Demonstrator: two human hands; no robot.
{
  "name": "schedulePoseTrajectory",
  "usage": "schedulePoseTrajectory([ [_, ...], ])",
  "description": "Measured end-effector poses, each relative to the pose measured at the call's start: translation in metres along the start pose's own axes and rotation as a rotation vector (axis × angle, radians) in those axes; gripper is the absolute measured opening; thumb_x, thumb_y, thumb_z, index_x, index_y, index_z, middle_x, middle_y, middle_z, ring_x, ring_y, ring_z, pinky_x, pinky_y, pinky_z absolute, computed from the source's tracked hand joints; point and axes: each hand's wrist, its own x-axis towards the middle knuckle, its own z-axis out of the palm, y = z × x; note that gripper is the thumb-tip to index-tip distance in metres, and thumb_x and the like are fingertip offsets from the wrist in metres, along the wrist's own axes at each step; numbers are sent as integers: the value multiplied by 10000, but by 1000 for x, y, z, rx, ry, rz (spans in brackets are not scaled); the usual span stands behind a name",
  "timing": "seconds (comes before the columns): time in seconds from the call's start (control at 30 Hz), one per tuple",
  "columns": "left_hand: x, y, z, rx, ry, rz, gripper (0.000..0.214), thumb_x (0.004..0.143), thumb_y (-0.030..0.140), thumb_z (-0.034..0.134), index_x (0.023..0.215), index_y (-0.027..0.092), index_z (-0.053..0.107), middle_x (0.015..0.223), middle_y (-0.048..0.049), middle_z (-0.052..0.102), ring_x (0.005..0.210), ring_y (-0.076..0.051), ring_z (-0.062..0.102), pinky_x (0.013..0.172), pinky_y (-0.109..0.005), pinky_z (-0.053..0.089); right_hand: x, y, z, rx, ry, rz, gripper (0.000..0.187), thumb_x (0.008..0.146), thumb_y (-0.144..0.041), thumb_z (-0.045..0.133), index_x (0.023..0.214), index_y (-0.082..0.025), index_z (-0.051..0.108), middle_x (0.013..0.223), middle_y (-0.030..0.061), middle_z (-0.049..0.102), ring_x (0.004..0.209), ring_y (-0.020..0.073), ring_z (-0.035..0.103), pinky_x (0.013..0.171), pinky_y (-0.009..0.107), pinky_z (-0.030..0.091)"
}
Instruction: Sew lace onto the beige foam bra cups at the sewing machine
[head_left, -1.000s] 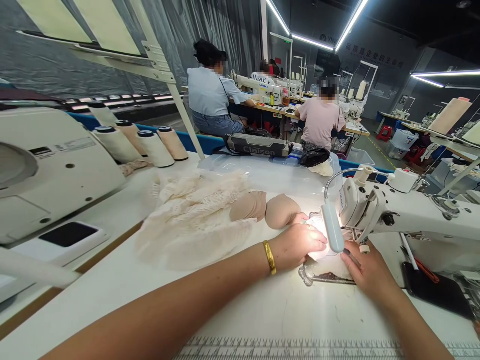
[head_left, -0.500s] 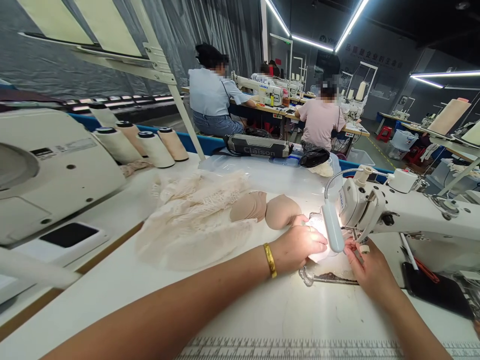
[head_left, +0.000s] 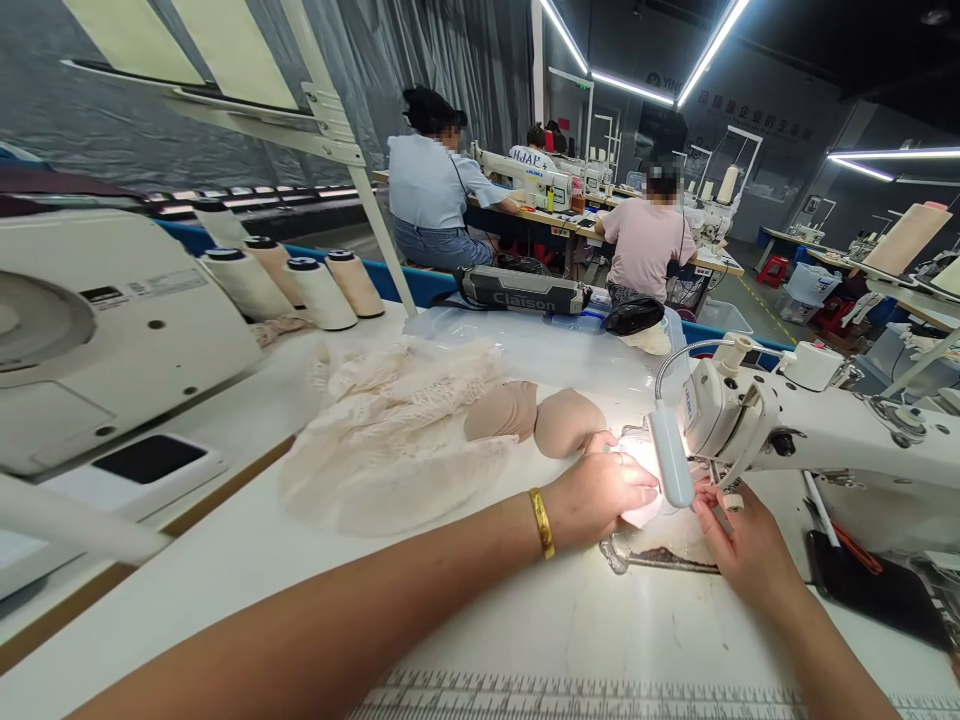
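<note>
My left hand (head_left: pixel 596 492), with a gold bangle at the wrist, lies curled on a small pale fabric piece (head_left: pixel 643 510) under the lamp of a white sewing machine (head_left: pixel 810 430). My right hand (head_left: pixel 739 545) reaches up to the needle area, fingertips pinched close by the presser foot; what they hold is hidden by glare and the lamp head (head_left: pixel 670 465). Two beige bra cups (head_left: pixel 536 418) sit just beyond my left hand, beside a heap of cream lace (head_left: pixel 394 440).
Several thread cones (head_left: pixel 300 285) stand at the back left beside a large white machine (head_left: pixel 97 340). A clear plastic bin (head_left: pixel 540 345) lies behind the cups. A dark phone and tools (head_left: pixel 870 590) rest at right. Other people sew at tables beyond.
My right hand has risen from the plate toward the needle, its fingers drawing together. The left hand has barely shifted on the fabric.
</note>
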Motion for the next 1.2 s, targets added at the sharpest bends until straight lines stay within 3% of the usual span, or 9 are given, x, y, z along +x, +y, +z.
schedulePoseTrajectory([
  [0.1, 0, 0, 2, 28, 8, -1, 400, 705, 7, 651, 1040, 223, 676, 1164, -30, 759, 1021, -255, 658, 942, -436, 265, 0, 1, 0, 0, 3, -1, 187, 1054, -326, 464, 1014, -228, 618, 1022, 101, 712, 923, 269, 705, 745, 396, 584],
  [0.23, -2, 0, 2, 76, 19, 11, 270, 719, 76, 714, 952, 208, 673, 1064, -23, 761, 945, -247, 648, 928, -444, 268, 1, -1, -1, -26, -17, -47, 189, 1055, -322, 456, 1072, -231, 620, 984, 86, 724, 918, 275, 699, 761, 397, 572],
  [0.4, -5, 10, -2, 123, 93, 58, 65, 828, 172, 708, 825, 196, 647, 921, -12, 736, 803, -200, 600, 896, -433, 286, 1, -9, -4, 3, -218, -85, 206, 1070, -266, 421, 1130, -254, 618, 924, 51, 684, 836, 240, 676, 677, 339, 523],
  [0.57, -10, 24, -5, 191, 126, 122, 157, 873, 143, 632, 729, 190, 593, 728, 17, 639, 666, -171, 518, 870, -445, 301, 0, -17, -6, 54, -372, -167, 234, 1068, -221, 417, 1095, -269, 645, 913, 33, 617, 795, 208, 638, 705, 331, 499],
  [0.7, -10, 28, -3, 232, 114, 147, 165, 817, 116, 650, 704, 183, 550, 718, 28, 608, 666, -167, 510, 903, -476, 308, 0, -18, -2, 36, -351, -162, 253, 1060, -198, 410, 1075, -253, 657, 910, 39, 604, 776, 204, 622, 707, 335, 491],
  [0.8, -7, 27, 0, 246, 119, 118, 203, 860, 124, 615, 680, 176, 534, 687, 26, 594, 644, -156, 496, 910, -491, 315, 0, -15, 2, -3, -295, -155, 266, 1054, -205, 406, 1052, -244, 669, 863, 42, 595, 790, 221, 627, 679, 331, 488],
  [0.93, -2, 23, 3, 197, 106, 62, 193, 931, 185, 593, 739, 174, 604, 733, 3, 650, 684, -171, 538, 922, -499, 325, 0, -12, 9, -40, -232, -122, 266, 1041, -222, 416, 1040, -251, 681, 910, 64, 658, 810, 234, 640, 678, 338, 510],
  [1.2, 10, 9, 14, 154, 86, -33, 213, 933, 155, 591, 732, 178, 657, 737, -36, 680, 748, -218, 593, 970, -542, 317, 1, -6, 16, -119, -230, -43, 266, 1045, -247, 408, 1120, -260, 663, 1028, 73, 710, 821, 238, 660, 647, 338, 518],
])
